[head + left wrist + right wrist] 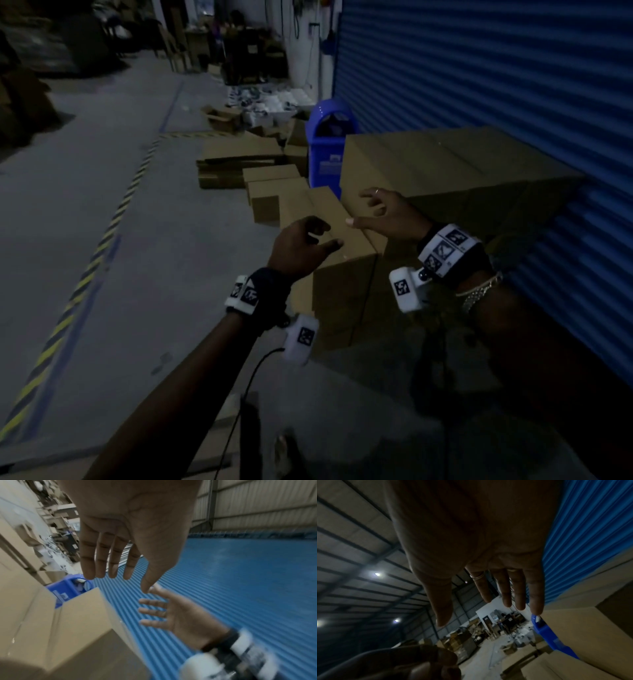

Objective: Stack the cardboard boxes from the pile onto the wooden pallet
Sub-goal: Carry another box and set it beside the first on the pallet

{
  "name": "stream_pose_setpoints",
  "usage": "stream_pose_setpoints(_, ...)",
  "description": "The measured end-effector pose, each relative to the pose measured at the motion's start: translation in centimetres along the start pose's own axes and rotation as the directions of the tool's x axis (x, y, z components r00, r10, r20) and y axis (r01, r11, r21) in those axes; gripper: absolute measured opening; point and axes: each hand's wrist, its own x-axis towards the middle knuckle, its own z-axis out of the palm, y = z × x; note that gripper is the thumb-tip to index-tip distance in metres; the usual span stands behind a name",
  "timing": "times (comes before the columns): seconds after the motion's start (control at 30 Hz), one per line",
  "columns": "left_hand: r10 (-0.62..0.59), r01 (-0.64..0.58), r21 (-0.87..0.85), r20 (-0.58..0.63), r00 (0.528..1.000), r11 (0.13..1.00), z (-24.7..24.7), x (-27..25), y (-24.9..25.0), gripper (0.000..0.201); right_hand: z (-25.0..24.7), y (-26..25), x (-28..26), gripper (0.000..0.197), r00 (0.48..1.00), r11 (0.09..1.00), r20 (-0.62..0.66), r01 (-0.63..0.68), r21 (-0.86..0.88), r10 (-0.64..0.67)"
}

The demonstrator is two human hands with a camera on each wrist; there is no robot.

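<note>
**Empty hands reach for the next box in a dim warehouse**

A tall cardboard box (329,246) stands on the concrete floor (102,205) at the near end of a pile along a blue roller shutter (496,85), with both hands above its top. The left hand (301,248) hovers over the near left part of the top, fingers loosely curled and holding nothing. The right hand (383,214) hangs over the far right corner, fingers spread and also empty. The left wrist view shows both palms open and apart, neither one on the cardboard. By the look of it, the lift has not begun and the grasp is still to come.

How much of the job is done cannot be read here. A pale slatted shape at the bottom edge of the head view may be the wooden pallet, but it is too dark to say, and no stacked boxes show on it.

Counted from the head view: one large box (445,171) against the shutter, just right of the tall one; two smaller boxes (274,192) beyond it; and a low heap of flattened cardboard (236,161) further along the floor. That makes four standing boxes plainly in view, all still in the pile. One blue bin (330,140) stands between the large box and the flattened sheets. Two hands, two wrist cameras. A yellow and black striped line (113,219) runs down the floor to the left.
</note>
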Motion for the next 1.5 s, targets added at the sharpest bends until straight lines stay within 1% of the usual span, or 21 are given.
stream_pose_setpoints(0.07,-0.039,0.038,0.033,0.043,0.998,0.999,1.6,5.3,-2.5,0.054,0.2,0.9,5.1,0.081,0.998,0.997,0.013,-0.053,-0.056,0.054)
stream_pose_setpoints(0.1,-0.086,0.082,0.050,0.068,0.994,0.995,2.4,7.7,-3.9,0.055,0.5,1.4,7.5,0.085,0.996,0.993,0.035,-0.084,-0.085,0.088)
stream_pose_setpoints(0.17,-0.178,0.170,0.074,0.118,0.977,0.983,4.0,11.8,-6.8,0.060,1.8,2.6,12.2,0.091,0.988,0.985,0.089,-0.113,-0.129,0.125)
stream_pose_setpoints(0.23,-0.237,0.220,0.114,0.170,0.957,0.969,5.8,14.9,-9.4,0.069,3.6,4.8,15.8,0.092,0.977,0.974,0.128,-0.145,-0.174,0.169)
stream_pose_setpoints(0.27,-0.261,0.238,0.136,0.190,0.947,0.962,6.7,16.1,-10.6,0.074,4.8,6.3,17.3,0.098,0.969,0.965,0.141,-0.172,-0.198,0.201)
stream_pose_setpoints(0.33,-0.306,0.272,0.171,0.230,0.924,0.947,8.3,17.9,-12.9,0.084,7.0,9.1,20.0,0.119,0.944,0.937,0.158,-0.246,-0.248,0.290)
stream_pose_setpoints(0.37,-0.324,0.282,0.187,0.254,0.911,0.941,9.0,18.7,-14.1,0.089,7.9,10.5,21.1,0.125,0.930,0.923,0.168,-0.276,-0.268,0.326)
stream_pose_setpoints(0.43,-0.340,0.292,0.202,0.271,0.901,0.935,10.2,20.1,-16.4,0.098,9.5,13.5,23.5,0.122,0.906,0.905,0.199,-0.310,-0.290,0.374)
stream_pose_setpoints(0.57,-0.367,0.315,0.225,0.253,0.895,0.922,12.5,22.6,-20.1,0.106,11.7,18.2,27.3,0.117,0.903,0.903,0.170,-0.345,-0.256,0.394)
stream_pose_setpoints(0.63,-0.400,0.345,0.231,0.270,0.876,0.910,14.0,23.8,-21.6,0.108,12.9,20.5,29.4,0.116,0.908,0.913,0.177,-0.339,-0.225,0.381)
stream_pose_setpoints(0.7,-0.424,0.366,0.234,0.288,0.859,0.901,15.5,25.1,-22.5,0.110,14.0,22.3,30.9,0.118,0.900,0.917,0.205,-0.344,-0.205,0.384)
stream_pose_setpoints(0.77,-0.463,0.404,0.239,0.295,0.836,0.883,17.1,26.5,-23.3,0.112,14.8,24.3,32.2,0.122,0.893,0.917,0.239,-0.334,-0.218,0.381)
stream_pose_setpoints(0.8,-0.480,0.424,0.235,0.300,0.824,0.875,17.9,26.9,-23.6,0.113,15.1,25.4,32.7,0.123,0.898,0.919,0.242,-0.310,-0.242,0.367)
stream_pose_setpoints(0.9,-0.465,0.423,0.204,0.265,0.845,0.883,19.9,28.1,-24.6,0.114,15.9,28.4,33.9,0.125,0.920,0.924,0.214,-0.267,-0.275,0.329)
stream_pose_setpoints(1.0,-0.408,0.354,0.233,0.250,0.878,0.906,21.9,28.4,-25.3,0.108,16.2,31.1,34.6,0.128,0.900,0.928,0.277,-0.266,-0.261,0.336)
stream_pose_setpoints(1.07,-0.374,0.315,0.276,0.200,0.905,0.908,23.2,28.0,-26.4,0.116,16.0,32.2,34.9,0.127,0.896,0.933,0.311,-0.235,-0.271,0.316)
stream_pose_setpoints(1.1,-0.357,0.308,0.266,0.157,0.921,0.913,23.7,27.7,-27.0,0.119,16.0,32.7,35.1,0.126,0.903,0.937,0.307,-0.219,-0.273,0.301)
stream_pose_setpoints(1.2,-0.318,0.292,0.236,0.080,0.945,0.927,24.4,26.9,-28.3,0.120,16.1,33.4,35.2,0.122,0.930,0.959,0.278,-0.187,-0.211,0.243)
stream_pose_setpoints(1.3,-0.270,0.243,0.247,0.078,0.960,0.938,24.6,26.6,-29.0,0.114,16.7,34.2,34.9,0.117,0.959,0.979,0.218,-0.155,-0.130,0.181)
stream_pose_setpoints(1.37,-0.259,0.237,0.234,0.068,0.963,0.943,24.6,26.3,-29.1,0.111,17.0,34.7,34.9,0.116,0.973,0.984,0.175,-0.133,-0.118,0.153)
stream_pose_setpoints(1.5,-0.228,0.230,0.094,-0.035,0.973,0.969,24.8,26.0,-29.2,0.101,17.7,35.5,35.1,0.112,0.992,0.994,0.116,-0.045,-0.103,0.057)
